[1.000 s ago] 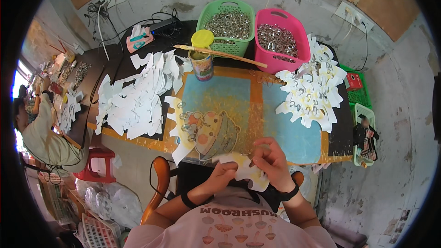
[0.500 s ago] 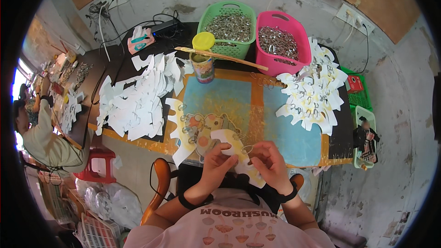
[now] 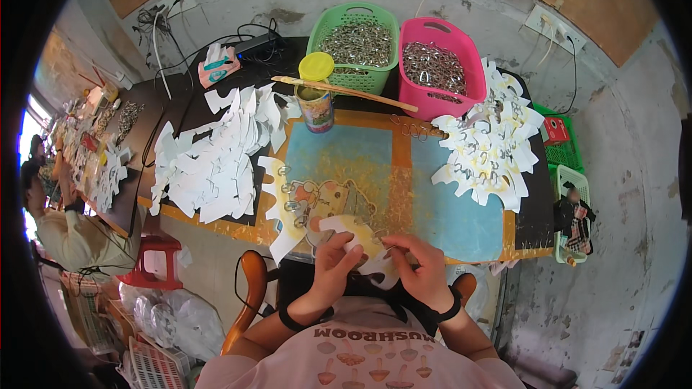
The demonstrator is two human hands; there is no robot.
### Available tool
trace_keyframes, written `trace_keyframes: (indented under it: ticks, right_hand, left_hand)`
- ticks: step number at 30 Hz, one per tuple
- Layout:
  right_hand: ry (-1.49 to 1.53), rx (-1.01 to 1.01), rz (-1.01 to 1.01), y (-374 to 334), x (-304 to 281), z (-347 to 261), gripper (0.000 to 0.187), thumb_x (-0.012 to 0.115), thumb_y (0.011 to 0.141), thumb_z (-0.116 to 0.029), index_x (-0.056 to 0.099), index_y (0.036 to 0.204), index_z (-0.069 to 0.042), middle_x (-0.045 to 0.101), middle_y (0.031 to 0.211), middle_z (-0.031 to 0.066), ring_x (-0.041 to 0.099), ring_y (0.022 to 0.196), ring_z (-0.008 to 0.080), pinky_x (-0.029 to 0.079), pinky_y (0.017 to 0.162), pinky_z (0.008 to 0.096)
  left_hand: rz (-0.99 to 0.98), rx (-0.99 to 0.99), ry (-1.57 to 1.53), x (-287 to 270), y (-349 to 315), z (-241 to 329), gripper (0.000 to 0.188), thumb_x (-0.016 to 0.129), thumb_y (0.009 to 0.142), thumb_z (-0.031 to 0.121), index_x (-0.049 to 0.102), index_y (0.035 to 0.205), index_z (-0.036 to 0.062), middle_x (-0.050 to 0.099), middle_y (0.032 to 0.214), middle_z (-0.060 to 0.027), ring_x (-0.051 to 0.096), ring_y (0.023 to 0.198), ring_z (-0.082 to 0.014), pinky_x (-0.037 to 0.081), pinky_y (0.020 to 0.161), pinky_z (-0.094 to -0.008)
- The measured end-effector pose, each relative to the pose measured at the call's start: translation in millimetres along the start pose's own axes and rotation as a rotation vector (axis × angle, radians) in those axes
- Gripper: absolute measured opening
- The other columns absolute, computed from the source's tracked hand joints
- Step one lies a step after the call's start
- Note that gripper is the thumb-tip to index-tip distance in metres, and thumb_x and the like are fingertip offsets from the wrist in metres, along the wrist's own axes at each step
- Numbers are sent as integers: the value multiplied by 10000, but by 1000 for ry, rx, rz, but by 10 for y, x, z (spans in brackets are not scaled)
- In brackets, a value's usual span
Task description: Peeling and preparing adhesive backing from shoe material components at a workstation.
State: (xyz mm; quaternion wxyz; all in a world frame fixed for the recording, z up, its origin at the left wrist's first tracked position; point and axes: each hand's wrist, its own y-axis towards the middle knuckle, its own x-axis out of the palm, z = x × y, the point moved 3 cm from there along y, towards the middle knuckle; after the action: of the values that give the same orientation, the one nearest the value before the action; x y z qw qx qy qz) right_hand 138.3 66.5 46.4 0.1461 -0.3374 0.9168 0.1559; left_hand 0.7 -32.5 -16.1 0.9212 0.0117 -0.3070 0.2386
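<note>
A white die-cut paper piece [image 3: 337, 224] with yellow smears is held over the table's near edge, close to my body. My left hand [image 3: 330, 268] pinches its left side between thumb and fingers. At the piece's right edge, my right hand [image 3: 422, 268] has thumb and forefinger closed together; anything small between them is hidden. Just left of my hands lies a similar cut-out [image 3: 276, 198] with several metal rings on it, overhanging the edge. Behind the held piece is a flat printed cartoon cut-out [image 3: 334, 197].
White cut-outs [image 3: 205, 166] are heaped on the left, ringed ones [image 3: 490, 148] on the right. Green [image 3: 389, 25] and pink [image 3: 472, 50] baskets of metal rings stand at the back. A stick [image 3: 375, 96] lies across an open can [image 3: 317, 112]. Far left, another person [image 3: 79, 241] sits working.
The held piece has tipped and shifted slightly left. My right hand has moved a little lower and inward, and the thin ring seen at its fingertips no longer shows clearly.
</note>
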Motion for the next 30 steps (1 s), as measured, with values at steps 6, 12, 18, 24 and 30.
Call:
trace_keyframes:
  ticks: [6, 12, 18, 24, 30]
  right_hand:
    - [65, 20, 58, -7, -19, -13, 233, 582, 847, 69, 671, 1046, -12, 689, 932, 97, 628, 737, 143, 485, 682, 253]
    - [128, 119, 141, -38, 18, 25, 174, 636, 845, 24, 681, 1011, -6, 680, 865, 63, 546, 659, 79, 433, 611, 222]
    - [5, 72, 252, -28, 47, -14, 143, 689, 817, 11, 692, 959, -5, 688, 835, 83, 589, 653, 127, 459, 607, 242]
    - [-44, 47, 257, -38, 60, -21, 149, 705, 802, 16, 693, 949, -4, 691, 850, 119, 649, 680, 203, 502, 626, 281]
    - [-26, 83, 223, -71, 17, 32, 122, 701, 804, 18, 675, 922, 6, 683, 852, 116, 634, 692, 195, 498, 649, 279]
  left_hand:
    - [63, 44, 145, 41, 79, 68, 238, 648, 883, -41, 592, 1114, -39, 643, 928, -33, 608, 833, -67, 469, 708, -189]
    - [31, 47, 223, 41, 61, 43, 175, 650, 883, -39, 575, 1041, -25, 643, 859, -24, 608, 802, -54, 463, 679, -190]
    - [45, 9, 110, 72, 55, -24, 202, 634, 888, -49, 544, 1068, -26, 639, 953, -58, 635, 837, -89, 490, 696, -203]
    - [32, 10, 144, 75, 16, -50, 276, 598, 883, -89, 544, 1147, -29, 636, 1132, -106, 651, 964, -161, 536, 821, -278]
    - [2, 1, 195, 180, -10, -87, 272, 590, 911, -54, 514, 1172, -30, 629, 1126, -121, 643, 944, -130, 528, 760, -233]
